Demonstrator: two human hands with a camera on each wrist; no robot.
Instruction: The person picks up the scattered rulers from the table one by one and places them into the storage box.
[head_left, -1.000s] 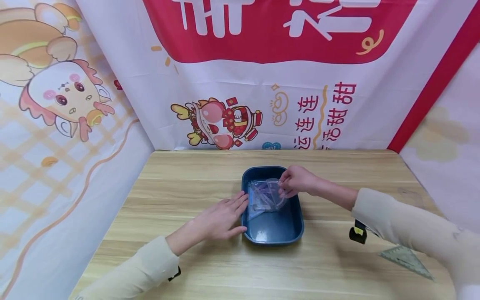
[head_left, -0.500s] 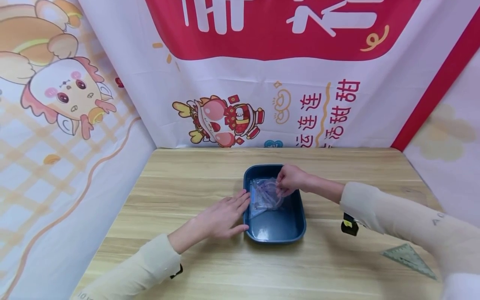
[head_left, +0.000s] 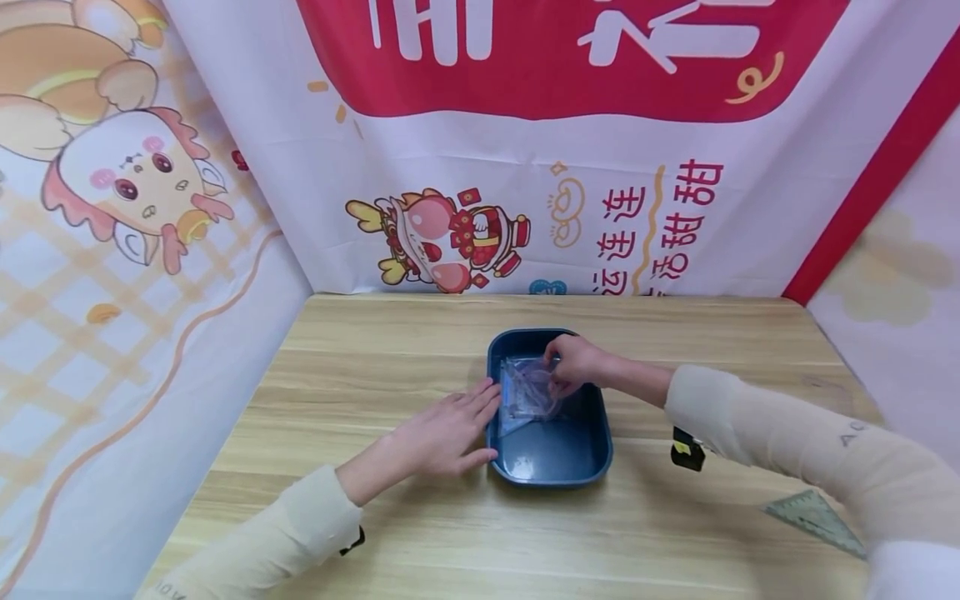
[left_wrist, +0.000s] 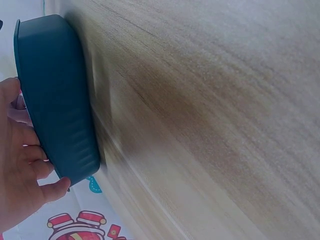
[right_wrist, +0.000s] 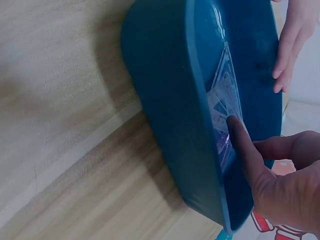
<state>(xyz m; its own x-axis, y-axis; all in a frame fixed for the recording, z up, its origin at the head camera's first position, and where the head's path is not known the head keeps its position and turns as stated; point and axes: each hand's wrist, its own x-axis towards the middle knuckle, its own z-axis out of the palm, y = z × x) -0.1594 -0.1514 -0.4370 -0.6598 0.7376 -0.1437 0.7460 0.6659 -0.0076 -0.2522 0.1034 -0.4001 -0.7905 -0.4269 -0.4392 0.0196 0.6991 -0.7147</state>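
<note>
A dark blue plastic tray [head_left: 551, 454] stands on the table, with clear plastic drawing pieces [head_left: 517, 400] piled at its far left. My left hand [head_left: 453, 429] rests its straight fingers on the left rim; in the left wrist view, the fingertips lie along that edge. Inside the tray, my right hand [head_left: 577, 364] pinches a clear, curved protractor [head_left: 557, 407] low over the pile. In the right wrist view, the index finger [right_wrist: 242, 140] lies against the clear plastic, and the fingers partly hide the protractor.
A green-tinted set square [head_left: 813, 518] lies on the wooden table [head_left: 375, 350] at the right, near the right sleeve. Another faint clear piece [head_left: 828, 392] lies at the table's right edge. A printed cloth [head_left: 300, 167] hangs behind the table.
My right hand has moved slightly left and down into the tray with the protractor, which now lies closer over the pile. My left hand stays on the rim.
</note>
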